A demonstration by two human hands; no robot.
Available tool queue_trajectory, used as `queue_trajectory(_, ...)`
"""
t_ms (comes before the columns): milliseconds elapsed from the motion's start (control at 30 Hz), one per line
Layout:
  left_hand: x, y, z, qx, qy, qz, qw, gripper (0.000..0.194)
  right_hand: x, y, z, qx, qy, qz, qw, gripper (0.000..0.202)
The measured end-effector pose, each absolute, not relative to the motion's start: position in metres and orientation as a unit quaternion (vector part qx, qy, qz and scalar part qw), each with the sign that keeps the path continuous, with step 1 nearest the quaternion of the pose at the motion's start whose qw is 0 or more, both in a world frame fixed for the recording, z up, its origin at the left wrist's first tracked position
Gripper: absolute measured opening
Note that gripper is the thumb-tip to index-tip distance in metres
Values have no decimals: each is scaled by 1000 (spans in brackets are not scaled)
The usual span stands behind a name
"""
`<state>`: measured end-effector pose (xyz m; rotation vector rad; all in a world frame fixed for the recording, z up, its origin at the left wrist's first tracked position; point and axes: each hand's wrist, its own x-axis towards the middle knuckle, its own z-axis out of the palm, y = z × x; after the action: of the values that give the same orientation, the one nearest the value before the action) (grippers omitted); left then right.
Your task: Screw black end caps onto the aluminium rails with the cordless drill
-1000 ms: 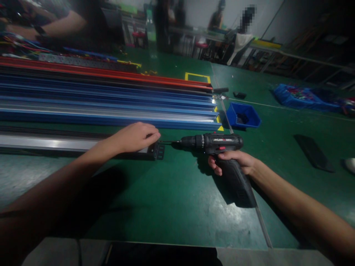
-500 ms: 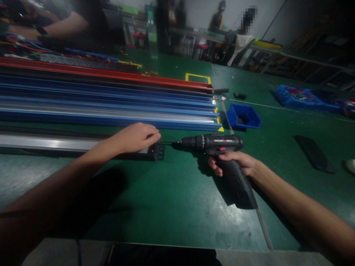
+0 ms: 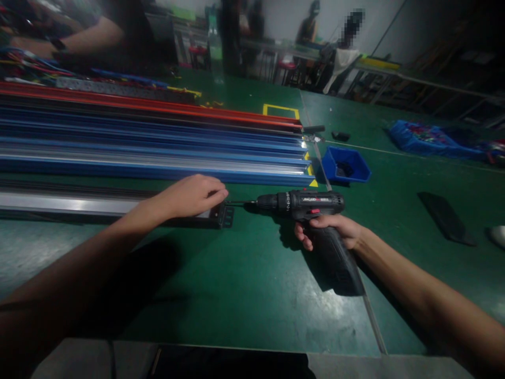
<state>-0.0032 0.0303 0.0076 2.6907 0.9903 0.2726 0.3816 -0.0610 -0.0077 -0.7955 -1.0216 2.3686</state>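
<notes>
My right hand (image 3: 329, 229) is wrapped round the handle of a black cordless drill (image 3: 315, 202), which points left. Its long thin bit (image 3: 238, 202) reaches the end of a black and silver metal profile (image 3: 74, 202) lying on the green table. My left hand (image 3: 193, 196) rests over that end of the profile, fingers curled down its far side and thumb lying along the top. A small black slotted bracket (image 3: 228, 217) sticks out at the profile's end, just under the bit. The exact contact point of the bit is hidden by my left fingers.
Blue metal profiles (image 3: 158, 160) and a red one (image 3: 158, 102) lie beyond my left hand. A blue bin (image 3: 347, 166) holds small dark parts. Farther right are a blue tray (image 3: 434, 139) and a flat black piece (image 3: 445, 218). A co-worker's arm (image 3: 90, 39) is at the upper left.
The drill and my right hand have shifted very slightly left. My left hand stays in place on the profile.
</notes>
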Motion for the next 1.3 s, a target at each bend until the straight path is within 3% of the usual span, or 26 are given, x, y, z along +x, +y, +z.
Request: queue_trajectory(1300, -3, 29, 9, 925, 342, 96, 136, 45, 382, -58, -8, -278, -352, 871, 201, 32)
